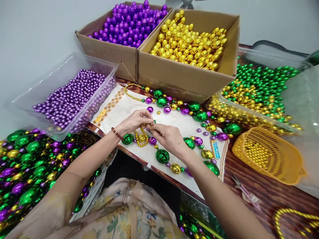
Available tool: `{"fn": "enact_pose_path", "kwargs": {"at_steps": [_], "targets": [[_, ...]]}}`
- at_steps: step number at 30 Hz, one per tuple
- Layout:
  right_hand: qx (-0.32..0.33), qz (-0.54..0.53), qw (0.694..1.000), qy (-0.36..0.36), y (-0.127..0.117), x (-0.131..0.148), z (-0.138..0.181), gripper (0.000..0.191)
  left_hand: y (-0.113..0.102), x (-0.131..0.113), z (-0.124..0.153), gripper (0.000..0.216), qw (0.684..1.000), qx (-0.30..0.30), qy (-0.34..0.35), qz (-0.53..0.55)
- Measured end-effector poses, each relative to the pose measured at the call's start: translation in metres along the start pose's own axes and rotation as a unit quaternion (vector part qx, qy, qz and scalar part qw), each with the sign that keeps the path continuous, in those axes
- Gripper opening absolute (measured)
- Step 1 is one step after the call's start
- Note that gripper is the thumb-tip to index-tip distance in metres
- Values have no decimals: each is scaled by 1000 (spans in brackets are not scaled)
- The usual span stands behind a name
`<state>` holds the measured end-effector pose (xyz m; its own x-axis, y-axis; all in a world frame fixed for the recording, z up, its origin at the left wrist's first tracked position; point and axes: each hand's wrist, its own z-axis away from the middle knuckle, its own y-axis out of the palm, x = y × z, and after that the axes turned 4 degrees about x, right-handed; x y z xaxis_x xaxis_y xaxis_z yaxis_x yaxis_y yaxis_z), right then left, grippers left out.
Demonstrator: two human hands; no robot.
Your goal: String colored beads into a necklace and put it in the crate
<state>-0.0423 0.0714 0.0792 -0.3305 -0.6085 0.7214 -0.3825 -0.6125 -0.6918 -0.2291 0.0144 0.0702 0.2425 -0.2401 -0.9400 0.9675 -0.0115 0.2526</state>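
Observation:
My left hand [139, 120], with a brown bead bracelet at the wrist, is closed in a pinch on a bead necklace over the white cloth [127, 116]. Close beside it, my right hand [170, 136] pinches the same necklace, the fingertips of both hands nearly touching. A loop of small gold beads [141, 145] hangs below the fingers. The necklace's large green bead [162, 156] and gold bead [175, 168] lie on the cloth near my right wrist. What exactly sits between the fingertips is too small to make out.
Cardboard boxes of purple balls [132, 25] and gold beads [189, 43] stand at the back. Clear tubs hold small purple beads [72, 99] and green-gold beads [264, 86]. An orange basket [281, 159], scissors [245, 192] and gold bead strands [279, 220] lie right. Finished-looking strands [27, 169] pile left.

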Motion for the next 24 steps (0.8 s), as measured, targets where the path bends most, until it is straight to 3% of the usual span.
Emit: {"fn": "enact_pose_path", "kwargs": {"at_steps": [3, 7, 10, 14, 17, 20, 24], "targets": [[56, -125, 990, 12, -3, -10, -2, 22, 1, -8, 6, 20, 1000, 22, 6, -6], [4, -325, 942, 86, -13, -27, -17, 30, 3, -16, 12, 19, 995, 68, 32, -68], [100, -414, 900, 96, -14, -31, -26, 27, 4, -16, 12, 17, 981, 79, 81, -155], [214, -449, 858, 129, -15, -34, -32, 25, 5, -11, 10, 11, 931, 37, 169, -321], [271, -459, 832, 153, -15, -36, -37, 23, 8, -6, 8, 10, 898, 15, 210, -386], [290, -474, 815, 164, -11, -38, -40, 19, 12, -2, 7, 12, 890, 5, 238, -389], [256, -472, 828, 164, -6, -39, -40, 15, 13, 5, 3, 13, 901, -7, 252, -353]]}}
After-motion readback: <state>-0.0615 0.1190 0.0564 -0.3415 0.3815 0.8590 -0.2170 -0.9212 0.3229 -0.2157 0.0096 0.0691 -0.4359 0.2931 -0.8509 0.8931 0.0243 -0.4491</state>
